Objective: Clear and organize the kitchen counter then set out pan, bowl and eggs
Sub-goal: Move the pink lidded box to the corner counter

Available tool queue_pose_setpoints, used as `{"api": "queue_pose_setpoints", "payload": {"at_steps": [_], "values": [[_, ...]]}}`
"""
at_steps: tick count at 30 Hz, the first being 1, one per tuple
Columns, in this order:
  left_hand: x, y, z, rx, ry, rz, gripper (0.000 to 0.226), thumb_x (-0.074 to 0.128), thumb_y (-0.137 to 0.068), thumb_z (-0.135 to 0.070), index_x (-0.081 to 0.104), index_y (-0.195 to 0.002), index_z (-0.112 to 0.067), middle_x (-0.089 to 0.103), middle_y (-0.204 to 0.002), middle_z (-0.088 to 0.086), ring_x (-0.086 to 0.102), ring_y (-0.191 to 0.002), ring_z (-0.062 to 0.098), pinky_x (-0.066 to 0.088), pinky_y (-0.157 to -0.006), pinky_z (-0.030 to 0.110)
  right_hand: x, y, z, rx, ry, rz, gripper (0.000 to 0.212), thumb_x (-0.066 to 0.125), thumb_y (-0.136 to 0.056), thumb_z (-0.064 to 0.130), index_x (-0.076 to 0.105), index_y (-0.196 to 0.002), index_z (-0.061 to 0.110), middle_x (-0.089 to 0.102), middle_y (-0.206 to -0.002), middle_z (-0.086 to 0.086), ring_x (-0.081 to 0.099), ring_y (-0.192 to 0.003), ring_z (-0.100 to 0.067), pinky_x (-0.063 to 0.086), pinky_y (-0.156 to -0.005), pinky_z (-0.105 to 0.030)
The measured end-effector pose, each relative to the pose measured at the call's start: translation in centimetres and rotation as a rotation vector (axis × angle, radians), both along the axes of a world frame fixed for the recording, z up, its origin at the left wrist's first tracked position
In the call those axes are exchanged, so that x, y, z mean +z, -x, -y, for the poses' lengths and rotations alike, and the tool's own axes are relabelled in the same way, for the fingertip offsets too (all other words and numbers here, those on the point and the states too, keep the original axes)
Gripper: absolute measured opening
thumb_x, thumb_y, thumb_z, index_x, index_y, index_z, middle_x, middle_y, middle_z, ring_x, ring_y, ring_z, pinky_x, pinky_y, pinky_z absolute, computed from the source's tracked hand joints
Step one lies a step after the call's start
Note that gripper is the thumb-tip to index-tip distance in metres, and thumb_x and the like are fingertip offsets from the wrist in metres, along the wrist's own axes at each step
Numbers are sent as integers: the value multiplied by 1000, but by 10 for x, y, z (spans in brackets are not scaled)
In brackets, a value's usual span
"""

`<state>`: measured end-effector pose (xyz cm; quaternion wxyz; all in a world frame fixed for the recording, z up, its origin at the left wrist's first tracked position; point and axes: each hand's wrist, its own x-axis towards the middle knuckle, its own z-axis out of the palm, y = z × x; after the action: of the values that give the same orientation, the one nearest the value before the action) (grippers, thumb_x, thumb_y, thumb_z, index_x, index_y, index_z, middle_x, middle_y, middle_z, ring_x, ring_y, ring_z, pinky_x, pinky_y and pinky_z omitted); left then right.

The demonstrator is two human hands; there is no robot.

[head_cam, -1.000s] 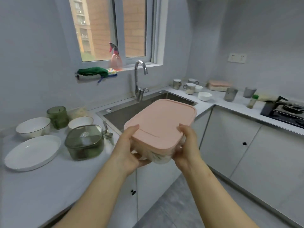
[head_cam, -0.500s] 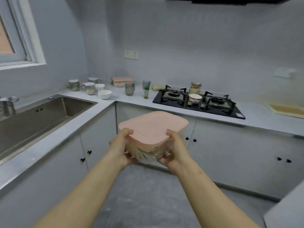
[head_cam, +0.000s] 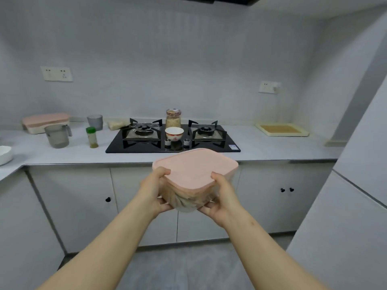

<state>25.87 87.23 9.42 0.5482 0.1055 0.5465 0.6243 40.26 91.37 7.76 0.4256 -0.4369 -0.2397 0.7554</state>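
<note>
Pink-lidded clear container (head_cam: 194, 171), pale contents blurred, hangs before the table (head_cam: 272, 148), left grip (head_cam: 154, 191) and right grip (head_cam: 223, 196) curled round its sides. On the hob (head_cam: 227, 144): one grain-filled jar (head_cam: 173, 120), one white bowl (head_cam: 174, 133).

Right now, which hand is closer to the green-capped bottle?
Left. The left hand grips the pink-lidded box at its left, below and right of the green-capped bottle; the right hand grips its right side, farther away.

Bowl (head_cam: 174, 133) sits on hob (head_cam: 117, 146), jar (head_cam: 173, 120) seemingly behind.
</note>
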Motion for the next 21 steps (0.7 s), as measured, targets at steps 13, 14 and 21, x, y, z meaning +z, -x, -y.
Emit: {"api": "queue_pose_setpoints", "payload": {"at_steps": [13,14,21], "values": [[-5,-51,-293,-332,19,-50,56,63,-78,-24,39,-129,-21,52,-125,15,61,-97,32,54,-68,44,-2,-61,-246,-286,44,-16,55,62,-84,28,38,-134,22,57,-124,-12,65,-94,-31,55,-57,-37],[-7,-58,-308,-352,23,-50,55,62,-79,-24,39,-129,-20,53,-123,15,62,-93,32,54,-68,45,-6,-68,-259,-291,49,-12,55,62,-84,28,38,-133,22,58,-123,-12,65,-94,-31,55,-57,-36],[-17,-130,-439,-474,-9,-52,48,60,-83,-22,42,-126,-15,54,-119,16,62,-91,35,54,-71,49,-17,-142,-381,-343,61,-10,58,61,-85,29,36,-137,21,58,-124,-12,64,-90,-29,53,-58,-36]]}}
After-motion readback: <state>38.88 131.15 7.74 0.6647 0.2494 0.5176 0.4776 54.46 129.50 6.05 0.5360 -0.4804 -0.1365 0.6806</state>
